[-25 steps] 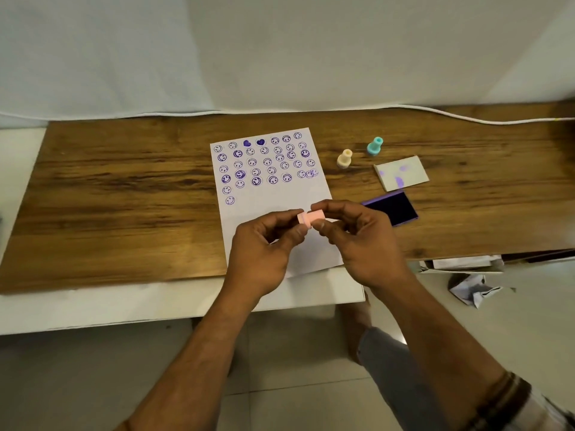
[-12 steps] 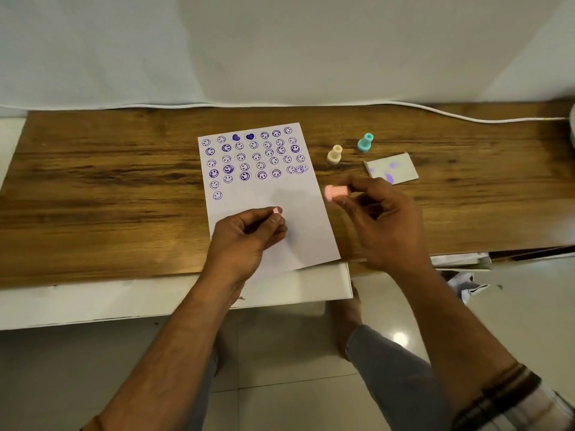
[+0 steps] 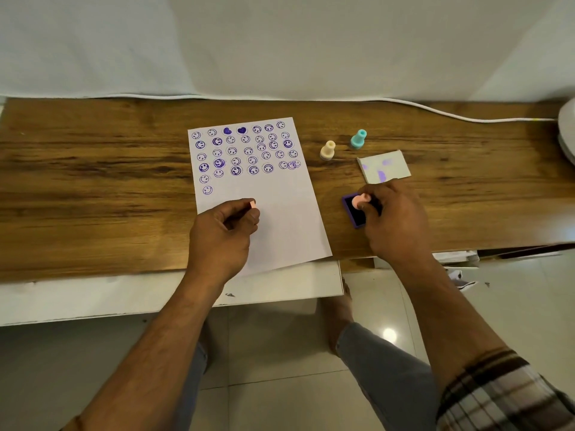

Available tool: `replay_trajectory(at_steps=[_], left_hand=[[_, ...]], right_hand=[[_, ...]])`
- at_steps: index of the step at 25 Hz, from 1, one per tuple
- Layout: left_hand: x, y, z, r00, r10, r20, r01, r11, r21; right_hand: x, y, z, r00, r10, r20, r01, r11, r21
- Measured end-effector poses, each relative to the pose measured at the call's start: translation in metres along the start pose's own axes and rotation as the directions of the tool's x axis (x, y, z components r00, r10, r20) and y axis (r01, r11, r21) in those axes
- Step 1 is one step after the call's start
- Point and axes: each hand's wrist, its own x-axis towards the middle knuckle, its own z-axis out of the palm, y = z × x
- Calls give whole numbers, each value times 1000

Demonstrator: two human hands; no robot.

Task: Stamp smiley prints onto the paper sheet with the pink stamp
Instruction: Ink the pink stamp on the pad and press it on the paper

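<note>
A white paper sheet (image 3: 280,206) lies on the wooden table (image 3: 93,188), its upper part covered with several purple smiley prints and two hearts. My right hand (image 3: 395,222) grips the pink stamp (image 3: 360,201) and holds it down on the purple ink pad (image 3: 354,213), right of the sheet. My left hand (image 3: 224,234) rests on the sheet's lower left part and pinches the small pink stamp cap (image 3: 253,204) between thumb and fingers.
A cream stamp (image 3: 327,150) and a teal stamp (image 3: 357,139) stand upright right of the sheet. The ink pad's lid (image 3: 384,167), smeared purple, lies behind my right hand. A white cable (image 3: 435,112) runs along the table's back edge.
My hands pulled the cap off the pink stamp and parted. The right hand carried the stamp rightward and down onto the ink pad; the left stayed on the sheet with the cap.
</note>
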Motion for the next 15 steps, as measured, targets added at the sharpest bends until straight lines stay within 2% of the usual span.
replay_trajectory(at_steps=[11,15], left_hand=[[-1,1,-3,1000,-3,-25,3,1000,15],[-4,1,-5,994,104,-21,-96,968,231]], right_hand=[[-7,-9,7,1000,12,-12,-13,989,-145],[-8,-12,3,1000,23,10,-21,985,-171]])
